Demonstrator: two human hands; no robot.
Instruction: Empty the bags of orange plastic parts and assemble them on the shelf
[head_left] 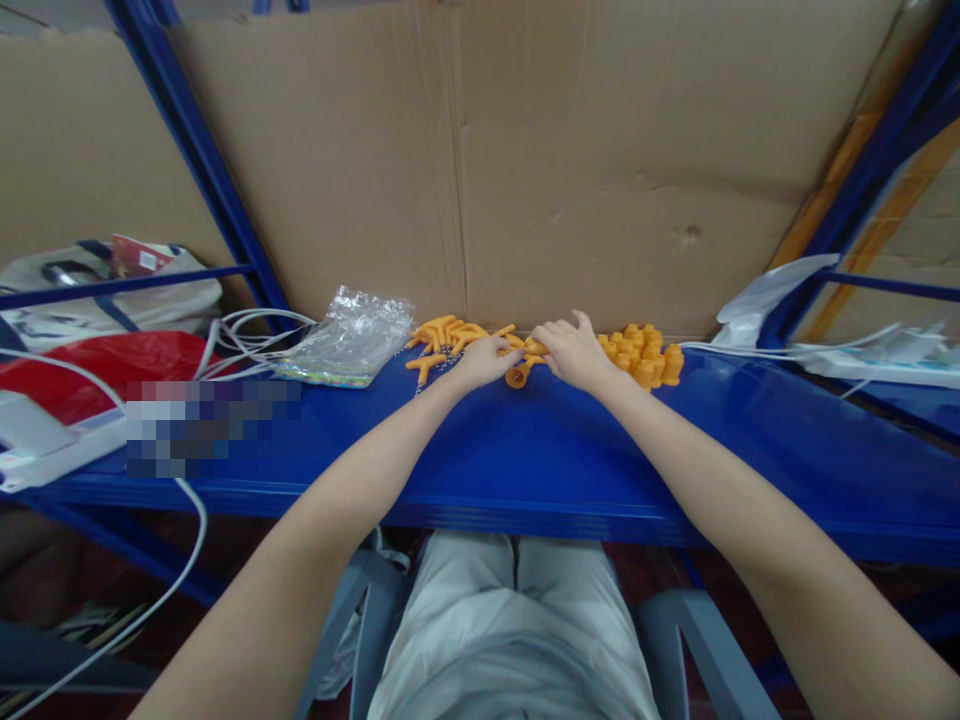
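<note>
Both hands reach to the back of the blue table, close together among small orange plastic parts. My left hand [484, 362] is closed, its fingertips at an orange plastic piece that they partly hide. Curled fingers of my right hand [571, 352] grip an orange plastic piece [535, 348] between the hands. Just below them lies an orange part with a round open end [516, 378]. To the left is a pile of branched orange pieces [442, 332] with small chains; one T-shaped piece [424, 367] lies in front. Several knobby orange cup-like parts [645, 355] stand grouped beside my right hand.
A clear plastic bag [360, 330] lies left of the pile. White cables [247, 340], a red bag [112, 370] and a power strip [67, 450] occupy the far left. Cardboard [562, 150] backs the blue table [540, 460]. Another power strip [885, 362] is at right.
</note>
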